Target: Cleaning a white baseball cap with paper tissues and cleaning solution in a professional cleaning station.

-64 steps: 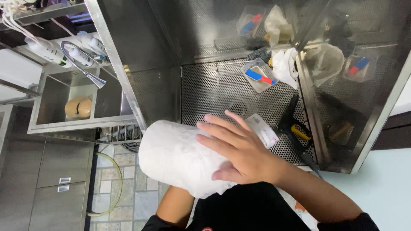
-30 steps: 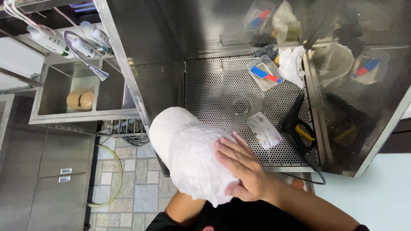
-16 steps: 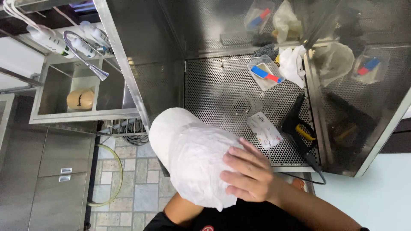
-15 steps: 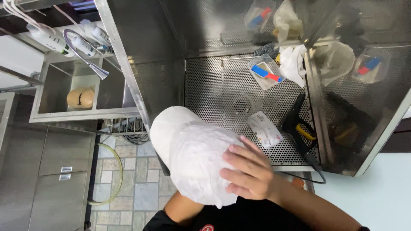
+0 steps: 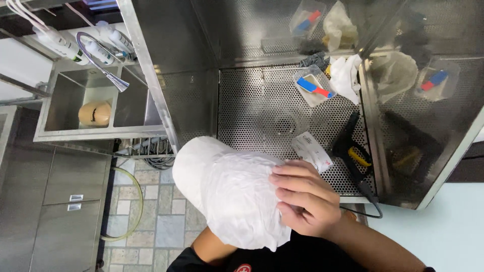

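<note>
A large white paper roll (image 5: 201, 171) hangs in front of me above the floor, just ahead of the steel cabinet's front edge. A loose, crumpled sheet (image 5: 242, 201) from it drapes over its near end. My right hand (image 5: 302, 196) presses on the roll's right side, fingers curled on the sheet. My left forearm (image 5: 209, 247) runs up under the roll, which hides the hand.
The perforated steel work surface (image 5: 252, 111) holds a clear tray with a blue-and-red tool (image 5: 313, 86), white wipes (image 5: 345, 75), a flat white packet (image 5: 311, 151) and a black tool with a yellow grip (image 5: 353, 151). A steel sink (image 5: 91, 106) stands left. Tiled floor with a hose (image 5: 136, 211) lies below.
My right hand has slid down and right along the roll, and its fingers have curled. The sheet now lies wrinkled over the roll's near end.
</note>
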